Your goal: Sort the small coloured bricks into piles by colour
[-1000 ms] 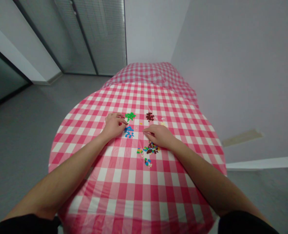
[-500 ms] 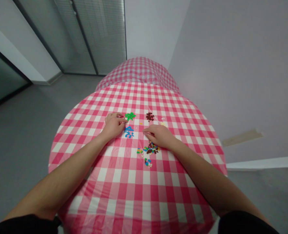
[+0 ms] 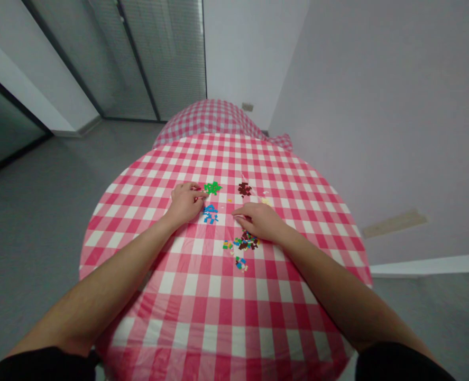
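Small plastic bricks lie sorted by colour on a round table with a pink and white checked cloth (image 3: 202, 317). My left hand (image 3: 184, 202) rests curled beside the green pile (image 3: 212, 188), with its fingertips pinched together by a few red bricks (image 3: 196, 188). The blue pile (image 3: 209, 214) lies just right of this hand. My right hand (image 3: 260, 219) lies knuckles up, fingers pressed together and pointing left, just above the mixed pile (image 3: 247, 243). What either hand pinches is too small to see. A dark brown pile (image 3: 244, 189) sits beyond the right hand.
A tiny yellow piece (image 3: 229, 200) and a few cream pieces (image 3: 265, 201) lie between the piles. A second checked-cloth table (image 3: 214, 116) stands behind, near the wall. Grey floor surrounds the table, and glass partitions with blinds stand at the back left.
My left hand's fingertips have shifted slightly up and right, from the blue pile's edge toward the red and green bricks. The right hand has stayed still. The head camera has shifted a little.
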A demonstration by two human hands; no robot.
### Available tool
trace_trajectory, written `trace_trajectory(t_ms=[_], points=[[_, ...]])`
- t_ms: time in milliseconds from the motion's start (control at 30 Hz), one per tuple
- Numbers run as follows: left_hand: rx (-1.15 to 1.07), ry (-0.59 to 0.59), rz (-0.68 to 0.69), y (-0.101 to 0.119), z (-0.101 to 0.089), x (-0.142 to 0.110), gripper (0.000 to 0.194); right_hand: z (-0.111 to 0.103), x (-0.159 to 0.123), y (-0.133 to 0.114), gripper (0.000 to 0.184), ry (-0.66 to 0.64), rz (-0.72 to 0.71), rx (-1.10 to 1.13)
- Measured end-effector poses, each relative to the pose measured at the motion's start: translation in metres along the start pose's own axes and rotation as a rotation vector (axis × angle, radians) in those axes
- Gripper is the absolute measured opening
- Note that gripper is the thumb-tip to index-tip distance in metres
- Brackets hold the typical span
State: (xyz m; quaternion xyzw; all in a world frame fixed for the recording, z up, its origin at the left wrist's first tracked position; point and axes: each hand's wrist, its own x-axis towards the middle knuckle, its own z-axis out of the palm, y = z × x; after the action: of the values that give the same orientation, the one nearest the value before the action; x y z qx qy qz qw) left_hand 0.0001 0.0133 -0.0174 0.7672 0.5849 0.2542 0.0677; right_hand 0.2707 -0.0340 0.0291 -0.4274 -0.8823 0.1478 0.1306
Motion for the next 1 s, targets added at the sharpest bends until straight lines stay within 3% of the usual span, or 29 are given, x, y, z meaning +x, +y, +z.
trace_trajectory(t_ms=[100,267,400,567,867,1000], points=[[-0.035,0.011,-0.007,0.003,-0.003,-0.001,0.03,-0.004,-0.003,-0.011,0.022,-0.052,-0.071,0.075],[-0.12,0.042,-0.018,0.007,-0.007,0.0,0.028,-0.005,-0.009,-0.036,0.011,-0.247,-0.238,0.163],[-0.145,0.084,-0.009,0.008,-0.01,0.0,0.026,0.0,-0.01,-0.044,0.009,-0.327,-0.258,0.107],[-0.197,0.097,0.054,0.011,-0.018,-0.002,0.023,0.005,-0.011,-0.043,0.013,-0.344,-0.295,0.124],[-0.211,0.166,-0.035,0.014,-0.025,-0.005,0.025,0.007,-0.011,-0.044,0.01,-0.343,-0.284,0.113],[-0.249,0.154,0.05,0.016,-0.023,-0.006,0.022,0.006,-0.01,-0.041,0.013,-0.184,-0.255,0.225]])
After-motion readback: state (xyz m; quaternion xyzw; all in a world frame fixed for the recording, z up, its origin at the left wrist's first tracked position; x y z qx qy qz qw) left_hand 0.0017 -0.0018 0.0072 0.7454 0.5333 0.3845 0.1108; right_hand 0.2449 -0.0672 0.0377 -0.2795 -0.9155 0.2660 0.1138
